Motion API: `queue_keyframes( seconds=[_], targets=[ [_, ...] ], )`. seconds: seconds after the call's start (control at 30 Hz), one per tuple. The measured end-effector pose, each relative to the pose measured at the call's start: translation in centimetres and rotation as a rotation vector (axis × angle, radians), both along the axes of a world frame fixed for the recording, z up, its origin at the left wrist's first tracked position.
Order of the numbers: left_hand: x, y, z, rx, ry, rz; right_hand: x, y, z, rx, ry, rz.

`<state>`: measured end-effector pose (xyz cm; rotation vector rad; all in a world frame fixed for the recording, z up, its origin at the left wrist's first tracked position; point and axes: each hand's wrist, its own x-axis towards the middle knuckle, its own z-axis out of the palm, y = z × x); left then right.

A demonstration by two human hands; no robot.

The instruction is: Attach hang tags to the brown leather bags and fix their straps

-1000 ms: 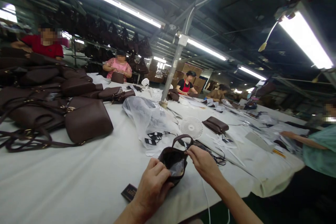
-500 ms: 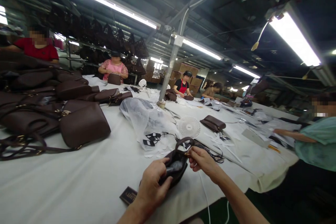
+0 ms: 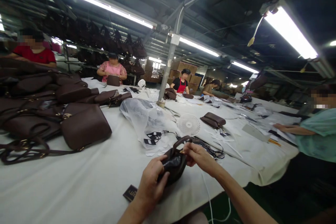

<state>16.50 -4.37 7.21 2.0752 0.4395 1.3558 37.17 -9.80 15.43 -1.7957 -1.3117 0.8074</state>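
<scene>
A small dark brown handbag [image 3: 175,172] is held over the near edge of the white-covered table [image 3: 86,182], its mouth facing up and a looped handle standing at the far end. My left hand [image 3: 153,178] grips its near left side, thumb across the opening. At the handle's base, the fingers of my right hand [image 3: 195,155] are pinched by gold-coloured hardware; exactly what they pinch is hidden. Dark, shiny material shows inside the bag. A black tag with gold lettering [image 3: 130,193] lies by my left wrist.
Brown handbags [image 3: 86,126] are heaped at left. Ahead lie a clear plastic bag [image 3: 141,112], black tags [image 3: 152,138], a white fan [image 3: 188,125] and another brown bag [image 3: 213,120]. A metal post [image 3: 168,70] rises from the table. Several people work around it; white cable [image 3: 208,192] hangs at the front edge.
My right hand has shifted slightly left toward the bag's mouth, still pinching by the handle base. My left hand keeps its hold on the bag. The camera view has shifted slightly.
</scene>
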Motion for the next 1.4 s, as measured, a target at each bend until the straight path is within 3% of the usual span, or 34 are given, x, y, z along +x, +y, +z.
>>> queue_keyframes(
  seconds=[0.27,0.37,0.5,0.63,0.83,0.93,1.2,1.4],
  targets=[
    [0.7,1.8,1.4,-0.179,0.162,-0.265,0.6,0.2,-0.6,-0.033,-0.001,0.006],
    [0.5,2.4,2.0,-0.214,0.189,-0.296,1.1,0.1,-0.5,-0.057,0.037,0.021],
    [0.3,2.9,2.3,-0.162,0.329,-0.223,1.0,-0.1,-0.1,-0.049,0.037,0.000],
    [0.6,3.2,2.5,-0.113,0.324,-0.125,-0.6,0.0,0.0,-0.025,-0.029,0.072],
    [0.5,0.4,4.3,0.385,0.462,0.107,-0.4,0.0,-0.6,-0.004,0.120,-0.001],
    [0.9,-0.6,4.9,0.535,0.563,0.128,0.3,0.0,-0.9,0.003,0.127,0.009],
    [1.6,-0.5,5.1,0.338,0.630,0.170,0.3,0.3,-0.7,-0.059,0.021,-0.052],
    [2.2,-1.3,5.1,0.290,0.627,0.192,-0.1,0.0,0.1,-0.100,0.083,-0.068]
  ],
)
